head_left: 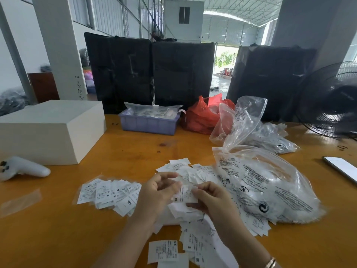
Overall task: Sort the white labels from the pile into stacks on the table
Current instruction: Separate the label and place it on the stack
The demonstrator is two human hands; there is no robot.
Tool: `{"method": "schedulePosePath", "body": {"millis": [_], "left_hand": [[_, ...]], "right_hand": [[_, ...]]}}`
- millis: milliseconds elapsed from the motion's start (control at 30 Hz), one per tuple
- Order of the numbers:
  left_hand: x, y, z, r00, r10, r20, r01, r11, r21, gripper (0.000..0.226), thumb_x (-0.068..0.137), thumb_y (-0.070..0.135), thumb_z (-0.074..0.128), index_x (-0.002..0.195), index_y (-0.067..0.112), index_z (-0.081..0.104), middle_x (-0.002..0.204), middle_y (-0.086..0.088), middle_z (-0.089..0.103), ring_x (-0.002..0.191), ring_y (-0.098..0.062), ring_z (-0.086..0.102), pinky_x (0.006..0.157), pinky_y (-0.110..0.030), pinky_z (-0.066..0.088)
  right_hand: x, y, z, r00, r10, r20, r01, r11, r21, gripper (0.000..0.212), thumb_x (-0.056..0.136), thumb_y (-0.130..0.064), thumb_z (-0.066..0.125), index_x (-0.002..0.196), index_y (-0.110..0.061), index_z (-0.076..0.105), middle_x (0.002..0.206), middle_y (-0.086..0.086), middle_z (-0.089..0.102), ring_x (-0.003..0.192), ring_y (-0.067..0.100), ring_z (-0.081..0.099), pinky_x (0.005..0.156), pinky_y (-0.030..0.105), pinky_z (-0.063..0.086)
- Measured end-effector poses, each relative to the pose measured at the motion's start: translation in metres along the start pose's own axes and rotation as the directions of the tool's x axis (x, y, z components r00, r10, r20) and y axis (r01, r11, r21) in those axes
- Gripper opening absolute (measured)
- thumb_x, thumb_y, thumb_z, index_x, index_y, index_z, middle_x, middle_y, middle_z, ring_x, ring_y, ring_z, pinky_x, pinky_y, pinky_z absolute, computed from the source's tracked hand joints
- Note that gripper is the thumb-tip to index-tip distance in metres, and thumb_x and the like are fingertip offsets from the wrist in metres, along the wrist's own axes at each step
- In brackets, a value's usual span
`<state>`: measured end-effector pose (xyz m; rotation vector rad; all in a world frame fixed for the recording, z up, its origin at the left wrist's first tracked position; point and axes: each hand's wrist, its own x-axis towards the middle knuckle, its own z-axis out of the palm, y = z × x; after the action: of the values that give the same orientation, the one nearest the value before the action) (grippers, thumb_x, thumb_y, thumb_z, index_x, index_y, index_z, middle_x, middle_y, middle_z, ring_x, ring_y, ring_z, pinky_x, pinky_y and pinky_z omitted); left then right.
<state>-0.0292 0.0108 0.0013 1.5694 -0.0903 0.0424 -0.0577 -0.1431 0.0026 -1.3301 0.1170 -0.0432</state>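
Note:
A loose pile of white labels point(193, 175) lies in the middle of the wooden table point(58, 229). My right hand point(212, 200) pinches a white label marked XL point(184, 194) above the pile. My left hand point(160, 192) hovers beside it with fingers curled; what it holds is unclear. To the left sits a spread stack of labels marked M and XXL point(110, 194). More labels marked XS and S point(170, 250) lie near the table's front edge.
A clear printed plastic bag point(270, 190) full of labels lies right of the pile. Behind stand a purple tray point(148, 122), a red bag point(202, 117) and a white box point(48, 130). A white controller point(23, 168) is left; a phone point(342, 168) and fan point(330, 99) right.

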Motion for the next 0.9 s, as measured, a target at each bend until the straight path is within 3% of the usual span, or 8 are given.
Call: {"method": "schedulePosePath", "body": {"millis": [167, 300, 400, 467, 567, 667, 900], "left_hand": [[-0.0019, -0.0028, 0.0051, 0.999, 0.037, 0.026, -0.038, 0.998, 0.056, 0.015, 0.078, 0.024, 0.076, 0.092, 0.027, 0.070, 0.064, 0.005, 0.066, 0.064, -0.009, 0.065, 0.059, -0.015, 0.049], [0.0004, 0.0009, -0.0011, 0.995, 0.002, 0.097, -0.005, 1.000, 0.025, 0.019, 0.084, 0.021, 0.071, 0.100, 0.029, 0.067, 0.070, 0.008, 0.071, 0.075, -0.005, 0.069, 0.063, -0.015, 0.052], [-0.0019, 0.0001, -0.0003, 0.993, 0.010, 0.120, -0.021, 0.996, 0.090, 0.025, 0.084, 0.014, 0.071, 0.103, 0.028, 0.066, 0.062, 0.003, 0.066, 0.072, -0.014, 0.068, 0.065, -0.021, 0.054], [-0.0029, 0.0004, 0.0011, 0.995, 0.008, 0.095, -0.017, 0.996, 0.086, 0.025, 0.084, 0.013, 0.071, 0.103, 0.028, 0.066, 0.071, -0.005, 0.071, 0.074, -0.019, 0.070, 0.067, -0.025, 0.056], [-0.0023, 0.0019, 0.0000, 0.998, -0.002, 0.060, 0.000, 0.999, 0.033, 0.026, 0.082, 0.012, 0.072, 0.103, 0.026, 0.065, 0.082, -0.001, 0.075, 0.075, -0.013, 0.072, 0.062, -0.020, 0.056], [-0.0025, 0.0022, 0.0002, 0.998, -0.005, 0.058, 0.003, 1.000, 0.030, 0.027, 0.081, 0.013, 0.074, 0.103, 0.027, 0.065, 0.085, -0.001, 0.075, 0.077, -0.011, 0.071, 0.064, -0.020, 0.056], [-0.0039, 0.0013, 0.0010, 0.997, 0.002, 0.073, -0.009, 0.996, 0.093, 0.029, 0.080, 0.024, 0.075, 0.105, 0.034, 0.065, 0.091, -0.004, 0.072, 0.080, -0.014, 0.070, 0.069, -0.021, 0.056]], "right_hand": [[-0.0025, 0.0029, 0.0084, 0.997, -0.010, -0.071, 0.012, 1.000, 0.029, 0.008, 0.085, -0.005, 0.068, 0.078, -0.003, 0.065, 0.066, 0.005, 0.067, 0.058, 0.014, 0.065, 0.058, 0.022, 0.055], [-0.0009, 0.0042, 0.0047, 0.986, -0.004, -0.165, 0.016, 0.997, 0.071, 0.008, 0.083, -0.007, 0.070, 0.076, -0.006, 0.068, 0.064, 0.003, 0.067, 0.055, 0.014, 0.063, 0.056, 0.022, 0.055], [-0.0037, 0.0079, 0.0090, 0.991, 0.003, -0.133, 0.001, 0.999, 0.035, 0.009, 0.081, -0.010, 0.072, 0.073, -0.009, 0.072, 0.066, 0.005, 0.068, 0.057, 0.013, 0.064, 0.056, 0.020, 0.053], [-0.0044, 0.0100, 0.0118, 0.993, -0.006, -0.116, 0.004, 1.000, -0.021, 0.010, 0.082, -0.016, 0.072, 0.073, -0.013, 0.075, 0.067, 0.004, 0.070, 0.059, 0.012, 0.065, 0.058, 0.020, 0.053], [-0.0031, 0.0081, 0.0104, 0.995, 0.009, -0.095, -0.008, 1.000, 0.009, 0.014, 0.087, -0.014, 0.066, 0.080, -0.017, 0.078, 0.073, 0.009, 0.072, 0.063, 0.015, 0.066, 0.067, 0.027, 0.057], [-0.0040, 0.0050, 0.0077, 0.998, 0.057, -0.015, -0.054, 0.991, 0.126, 0.015, 0.085, -0.003, 0.065, 0.081, -0.010, 0.077, 0.076, 0.013, 0.072, 0.063, 0.017, 0.066, 0.065, 0.025, 0.057], [-0.0043, 0.0081, 0.0079, 1.000, 0.030, 0.009, -0.030, 0.996, 0.089, 0.015, 0.084, -0.007, 0.069, 0.100, -0.007, 0.069, 0.070, 0.006, 0.067, 0.064, 0.017, 0.064, 0.067, 0.025, 0.055]]}}
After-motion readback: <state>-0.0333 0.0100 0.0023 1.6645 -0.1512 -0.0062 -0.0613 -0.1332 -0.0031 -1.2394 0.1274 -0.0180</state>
